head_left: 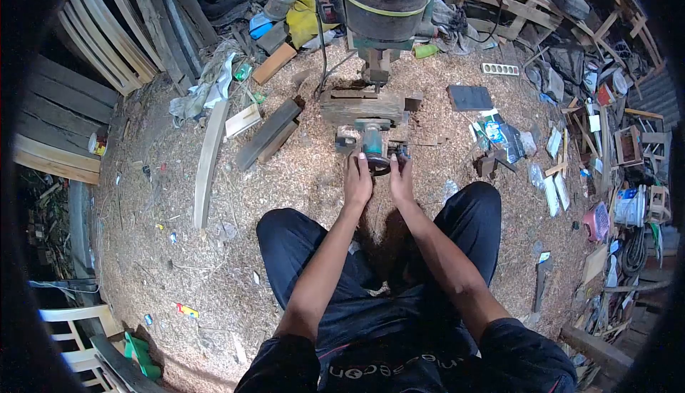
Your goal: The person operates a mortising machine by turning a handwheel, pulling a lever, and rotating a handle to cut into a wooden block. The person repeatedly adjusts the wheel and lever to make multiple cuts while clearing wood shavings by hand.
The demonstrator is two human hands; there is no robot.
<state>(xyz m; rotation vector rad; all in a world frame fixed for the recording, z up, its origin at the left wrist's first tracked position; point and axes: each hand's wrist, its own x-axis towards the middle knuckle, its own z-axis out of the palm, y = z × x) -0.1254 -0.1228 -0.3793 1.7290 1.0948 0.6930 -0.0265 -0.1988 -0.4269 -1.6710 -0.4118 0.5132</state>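
Note:
Both of my hands are on a dark round handwheel [378, 166] at the front of a green machine part [372, 139]. My left hand [357, 179] curls round the wheel's left side, thumb on top. On the right side, my right hand [402, 180] grips the rim, its thumb up as well. Just beyond the wheel lies a worn wooden block [362, 109] on the machine. A large dark motor housing [385, 0] stands above, with a spindle [377, 72] pointing down at the block. The undersides of my fingers are hidden.
Wood shavings [214, 279] cover the ground. Left of the machine lie a dark beam [270, 134] and a long pale board [211, 164]. To the right are a dark slab [469, 97], a power strip [500, 69] and a plastic packet [503, 136]. Scrap wood lines both sides.

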